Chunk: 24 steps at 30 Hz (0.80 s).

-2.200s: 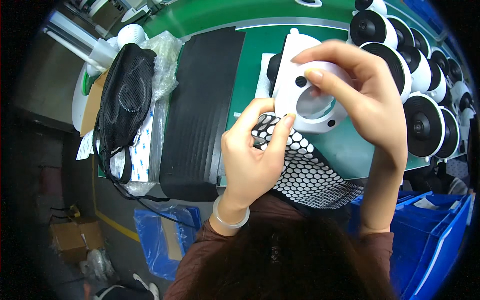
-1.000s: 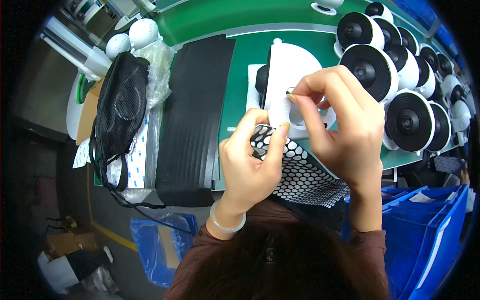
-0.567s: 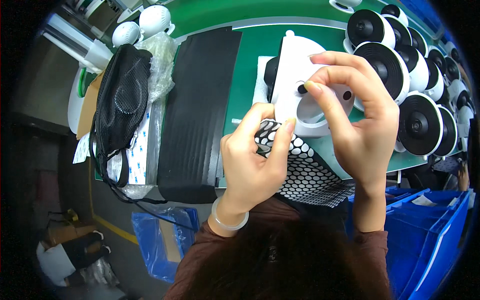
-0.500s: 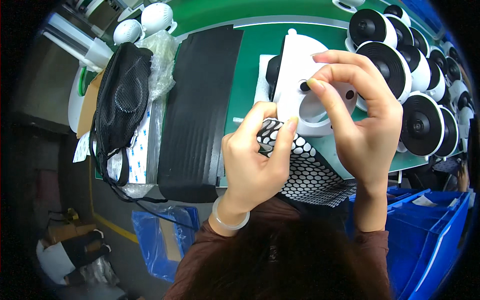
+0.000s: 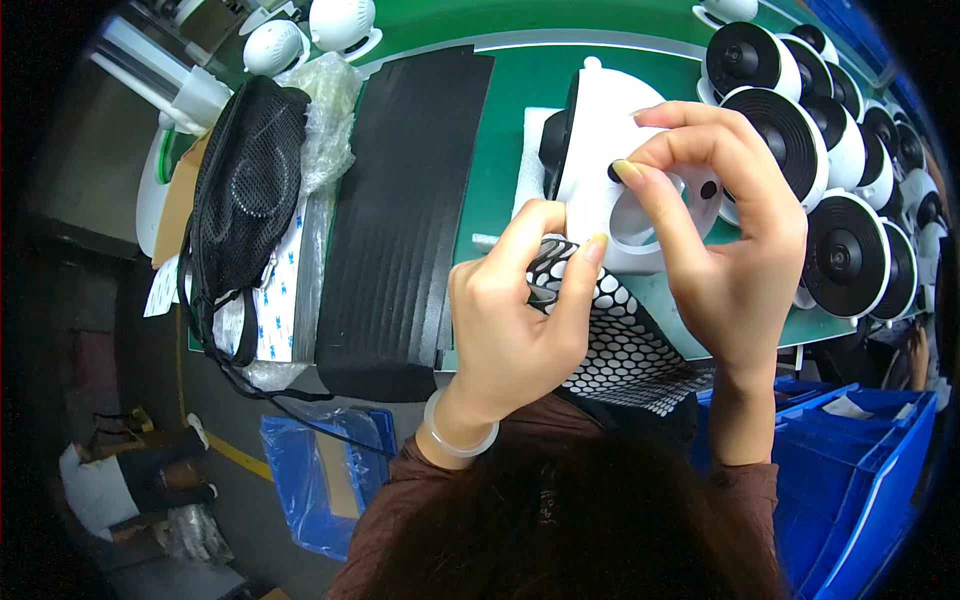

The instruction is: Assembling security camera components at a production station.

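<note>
A white security camera [image 5: 625, 110] with a black front lies tipped on its side on the green work table. My right hand [image 5: 735, 220] has thumb and index finger pinched at a small round black pad [image 5: 614, 172], which sits against the white base beside a large round opening. Another black pad [image 5: 709, 189] is on the base past that opening. Between the thumb and fingers of my left hand [image 5: 515, 310] is a sheet of black stickers [image 5: 630, 350] patterned with white dots. The sheet hangs over the table's front edge, its upper end curled.
Several white cameras with black fronts [image 5: 840, 255] crowd the right side. Left of my hands lie a black mat [image 5: 400, 220], a black mesh bag [image 5: 250, 180] and clear bubble wrap [image 5: 328, 120]. Blue bins [image 5: 840, 460] stand below right. A person [image 5: 110, 490] is at the lower left.
The whole view has shifted slightly, so the table things sit a little further right. Both hands keep nearly the same pose on sheet and pad. The person at the lower left has moved a little.
</note>
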Each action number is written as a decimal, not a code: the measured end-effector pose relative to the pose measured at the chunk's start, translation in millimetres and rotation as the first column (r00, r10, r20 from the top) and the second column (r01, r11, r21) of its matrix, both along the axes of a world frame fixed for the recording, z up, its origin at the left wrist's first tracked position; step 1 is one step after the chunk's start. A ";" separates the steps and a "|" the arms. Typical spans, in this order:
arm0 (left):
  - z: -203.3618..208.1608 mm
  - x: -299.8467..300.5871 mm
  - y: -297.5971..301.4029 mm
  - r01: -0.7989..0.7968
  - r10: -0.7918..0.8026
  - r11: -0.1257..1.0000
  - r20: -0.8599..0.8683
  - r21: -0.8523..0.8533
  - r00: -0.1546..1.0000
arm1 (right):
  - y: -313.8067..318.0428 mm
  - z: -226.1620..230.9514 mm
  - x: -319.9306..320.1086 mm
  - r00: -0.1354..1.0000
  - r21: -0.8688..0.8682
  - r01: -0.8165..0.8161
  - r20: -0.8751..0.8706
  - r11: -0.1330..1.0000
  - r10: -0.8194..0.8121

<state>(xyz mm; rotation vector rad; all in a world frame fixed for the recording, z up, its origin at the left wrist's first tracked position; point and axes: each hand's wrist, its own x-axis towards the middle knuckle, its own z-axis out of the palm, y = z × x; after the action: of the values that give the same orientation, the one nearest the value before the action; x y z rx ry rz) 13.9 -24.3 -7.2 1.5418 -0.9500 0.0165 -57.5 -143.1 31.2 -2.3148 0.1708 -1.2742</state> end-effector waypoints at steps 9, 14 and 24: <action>8.5 1.1 5.7 0.052 -0.039 0.995 -0.143 0.088 0.989 | -29.2 18.2 0.7 0.906 0.414 -0.256 -0.213 0.874 0.366; 7.4 9.7 3.7 0.054 -0.054 0.998 -0.016 0.019 0.998 | -40.0 46.8 12.7 0.701 0.304 -0.391 -0.513 0.869 0.495; -14.8 25.3 42.0 0.079 -0.007 0.985 -0.420 0.154 0.908 | -102.5 83.0 104.0 0.729 0.693 -0.168 -0.392 0.701 0.561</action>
<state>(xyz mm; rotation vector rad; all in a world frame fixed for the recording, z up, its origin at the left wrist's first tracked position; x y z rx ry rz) 39.2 17.6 -22.1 1.5922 -0.6523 -0.4226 46.5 -245.7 114.1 -1.9119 0.2416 -0.1847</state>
